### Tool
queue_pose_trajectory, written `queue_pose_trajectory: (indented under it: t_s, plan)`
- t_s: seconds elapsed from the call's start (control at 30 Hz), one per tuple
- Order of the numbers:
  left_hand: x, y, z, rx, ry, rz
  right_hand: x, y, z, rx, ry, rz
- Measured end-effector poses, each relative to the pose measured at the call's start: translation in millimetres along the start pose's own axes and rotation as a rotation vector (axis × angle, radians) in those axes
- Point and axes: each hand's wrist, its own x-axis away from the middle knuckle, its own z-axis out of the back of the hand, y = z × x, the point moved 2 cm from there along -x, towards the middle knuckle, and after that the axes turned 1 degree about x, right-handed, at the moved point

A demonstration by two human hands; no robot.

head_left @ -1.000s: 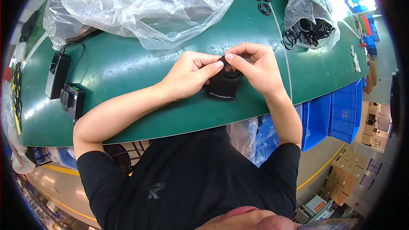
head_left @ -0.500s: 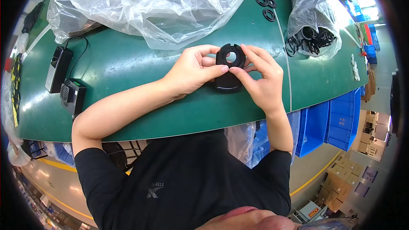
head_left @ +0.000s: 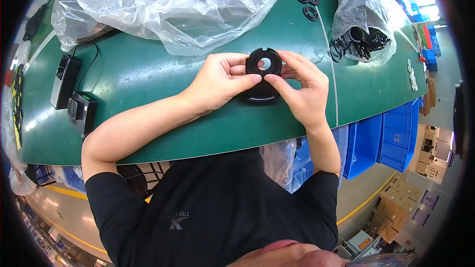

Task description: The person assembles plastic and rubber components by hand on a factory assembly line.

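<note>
Between my two hands is a black plastic part point(head_left: 255, 63) with a round ring-shaped head, a hole through its middle and a small notch at the top. A wider black piece point(head_left: 262, 94) shows just below it; whether the two are joined I cannot tell. My left hand point(head_left: 221, 76) grips the ring's left side, its thumb pressed on the lower rim. On the right side my right hand point(head_left: 303, 81) pinches the same part, thumb tip close to the left thumb. The fingers behind the part are partly hidden.
Clear plastic bags with black parts lie at the back point(head_left: 183, 20) and back right point(head_left: 363, 24) of the green table point(head_left: 188, 138). Several black rings point(head_left: 310, 14) rest between them. A black-and-silver device point(head_left: 67, 81) and small black box point(head_left: 82, 111) stand left. Blue crates point(head_left: 363, 148) adjoin the right edge.
The black part has shifted slightly left and up in the picture with both hands. My thumbs are a little closer together at its lower rim. The grip otherwise looks alike.
</note>
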Motion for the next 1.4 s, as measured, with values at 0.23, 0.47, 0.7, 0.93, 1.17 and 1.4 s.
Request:
queue_pose_trajectory:
  t_s: [0.23,0.47,0.7,0.93,1.17,1.4]
  plan:
    - [-0.1,0.1,2.6,0.043,0.025,0.019,5.6,-3.6,-2.4,0.150,0.047,0.161]
    - [0.6,2.8,0.1,0.004,0.012,0.047,5.0,0.2,-2.4,-0.332,0.036,-0.239]
    - [2.9,0.0,2.0,-0.094,0.034,-0.053,9.8,0.6,-4.7,-0.097,0.018,-0.094]
    - [4.6,0.6,1.0,-0.123,0.025,-0.108,9.3,-3.1,-4.5,-0.056,0.032,-0.015]
    - [3.2,-3.3,1.3,-0.074,0.023,-0.062,4.0,0.8,-0.4,-0.282,-0.055,-0.156]
    - [4.7,-0.8,2.5,-0.100,0.013,-0.047,3.9,-2.9,-4.0,-0.099,-0.113,-0.046]
